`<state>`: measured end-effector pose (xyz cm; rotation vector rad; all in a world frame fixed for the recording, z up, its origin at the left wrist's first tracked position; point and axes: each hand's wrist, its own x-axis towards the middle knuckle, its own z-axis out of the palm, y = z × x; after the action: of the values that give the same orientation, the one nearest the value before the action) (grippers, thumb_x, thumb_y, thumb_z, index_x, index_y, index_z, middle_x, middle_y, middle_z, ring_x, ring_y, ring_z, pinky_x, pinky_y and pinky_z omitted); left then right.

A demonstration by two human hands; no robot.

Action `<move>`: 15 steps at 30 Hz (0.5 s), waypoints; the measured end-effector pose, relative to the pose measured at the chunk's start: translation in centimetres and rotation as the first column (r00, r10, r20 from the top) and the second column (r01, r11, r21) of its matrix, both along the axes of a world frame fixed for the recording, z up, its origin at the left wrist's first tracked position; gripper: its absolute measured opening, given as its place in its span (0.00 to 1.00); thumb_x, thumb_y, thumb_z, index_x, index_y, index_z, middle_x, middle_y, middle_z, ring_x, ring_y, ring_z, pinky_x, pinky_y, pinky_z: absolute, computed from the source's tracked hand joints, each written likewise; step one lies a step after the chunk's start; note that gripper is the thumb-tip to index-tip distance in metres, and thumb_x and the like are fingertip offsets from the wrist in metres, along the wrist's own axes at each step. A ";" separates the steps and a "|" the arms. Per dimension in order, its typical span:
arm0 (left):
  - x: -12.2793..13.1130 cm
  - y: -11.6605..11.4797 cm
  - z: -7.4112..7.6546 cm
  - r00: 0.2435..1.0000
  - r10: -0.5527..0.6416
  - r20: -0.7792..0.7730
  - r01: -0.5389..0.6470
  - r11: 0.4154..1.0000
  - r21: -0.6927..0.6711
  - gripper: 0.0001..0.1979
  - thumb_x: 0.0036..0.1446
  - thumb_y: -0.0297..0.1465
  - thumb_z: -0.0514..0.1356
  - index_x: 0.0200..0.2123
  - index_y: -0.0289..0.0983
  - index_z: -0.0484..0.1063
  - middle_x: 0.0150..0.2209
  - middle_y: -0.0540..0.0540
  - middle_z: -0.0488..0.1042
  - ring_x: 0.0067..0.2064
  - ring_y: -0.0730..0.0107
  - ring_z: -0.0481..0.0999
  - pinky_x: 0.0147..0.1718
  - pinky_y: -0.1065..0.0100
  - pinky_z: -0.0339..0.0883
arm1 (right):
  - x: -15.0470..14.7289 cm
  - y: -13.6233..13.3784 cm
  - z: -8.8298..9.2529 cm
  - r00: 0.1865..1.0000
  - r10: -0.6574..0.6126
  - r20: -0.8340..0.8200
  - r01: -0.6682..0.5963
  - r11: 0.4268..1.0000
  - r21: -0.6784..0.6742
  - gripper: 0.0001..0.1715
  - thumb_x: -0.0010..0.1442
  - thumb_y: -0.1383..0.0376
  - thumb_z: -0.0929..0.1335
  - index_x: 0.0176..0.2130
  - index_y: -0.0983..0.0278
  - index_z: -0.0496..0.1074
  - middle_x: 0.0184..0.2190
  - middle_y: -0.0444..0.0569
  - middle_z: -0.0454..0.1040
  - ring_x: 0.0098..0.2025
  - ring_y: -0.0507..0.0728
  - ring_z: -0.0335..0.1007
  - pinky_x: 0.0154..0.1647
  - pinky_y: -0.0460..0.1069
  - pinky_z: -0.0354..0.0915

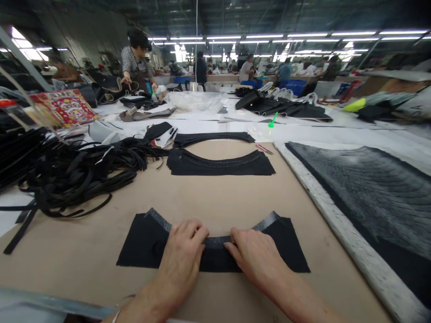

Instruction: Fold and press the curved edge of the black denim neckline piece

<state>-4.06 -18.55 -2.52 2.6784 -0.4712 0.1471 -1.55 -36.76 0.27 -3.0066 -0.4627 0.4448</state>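
A black fabric piece [218, 262] with a concave upper edge lies flat on the tan table top [215, 197] before me. A greyish strip [215, 242] runs along its curve. My left hand [186, 244] presses on the strip left of the middle, fingers bent and closed on the edge. Right of the middle, my right hand [254, 249] grips the same edge between thumb and curled fingers. Both palms cover parts of the piece. Farther back lie a stack of similar black curved pieces [218, 168] and another black stack [215, 137].
Tangled black strips [90, 170] heap up on the left. At right lies a pale board [323, 206] bearing a dark, grey-smeared sheet [363, 193]. Small red snips [264, 149] and a green-tipped bottle [271, 125] are behind. A co-worker [136, 58] stands at the back left.
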 end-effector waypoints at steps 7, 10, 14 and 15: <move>-1.5 -0.2 -2.8 0.887 -0.395 0.241 0.373 0.918 0.135 0.20 0.59 0.17 0.46 0.51 0.31 0.68 0.42 0.41 0.74 0.44 0.63 0.71 0.44 0.64 0.69 | 0.5 -0.7 0.0 0.999 -0.022 -0.027 0.024 0.998 0.057 0.12 0.62 0.59 0.65 0.33 0.63 0.73 0.30 0.52 0.78 0.34 0.61 0.75 0.27 0.48 0.55; -1.6 -0.1 -2.9 0.864 -0.408 0.294 0.367 0.911 0.188 0.21 0.59 0.18 0.46 0.53 0.29 0.66 0.42 0.41 0.74 0.45 0.62 0.71 0.45 0.64 0.69 | 1.4 -2.5 0.2 0.997 -0.022 -0.068 0.029 0.994 0.103 0.14 0.60 0.56 0.66 0.30 0.62 0.73 0.29 0.50 0.77 0.34 0.59 0.74 0.27 0.48 0.52; -1.7 -0.3 -2.8 0.863 -0.406 0.300 0.351 0.910 0.222 0.24 0.57 0.17 0.46 0.56 0.30 0.64 0.42 0.41 0.74 0.44 0.63 0.70 0.45 0.65 0.68 | 2.5 -5.2 0.9 0.991 -0.016 -0.134 0.036 0.988 0.150 0.13 0.58 0.58 0.65 0.27 0.61 0.71 0.26 0.46 0.76 0.30 0.54 0.71 0.26 0.47 0.50; -1.7 -0.4 -2.8 0.866 -0.404 0.295 0.345 0.910 0.231 0.25 0.56 0.17 0.47 0.57 0.30 0.63 0.42 0.42 0.73 0.43 0.63 0.70 0.45 0.65 0.68 | 2.6 -5.6 1.0 0.989 -0.014 -0.144 0.037 0.987 0.157 0.12 0.58 0.59 0.65 0.26 0.61 0.70 0.26 0.45 0.75 0.29 0.53 0.70 0.26 0.47 0.50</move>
<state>-5.77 -18.91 -5.36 2.6667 -1.1537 0.4737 1.08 -42.40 1.24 -2.8002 -0.4265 0.5864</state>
